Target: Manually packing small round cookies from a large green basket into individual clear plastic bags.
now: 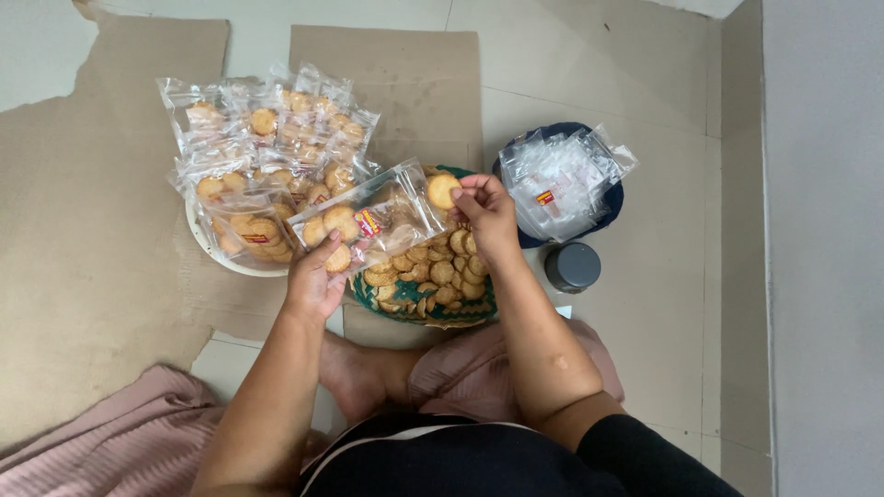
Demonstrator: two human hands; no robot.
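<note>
Holding a clear plastic bag of biscuits by its lower end in the left hand, pinching a round biscuit at its mouth with the right hand, above the green tray.

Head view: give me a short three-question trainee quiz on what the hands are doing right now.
1. True or false: the right hand pinches a round biscuit at the mouth of the clear bag.
2. Which hand grips that bag?
3. The empty bags lie in: A) white plate B) dark blue bowl C) green basket

Key: 1 true; 2 the left hand; 3 B.
</note>
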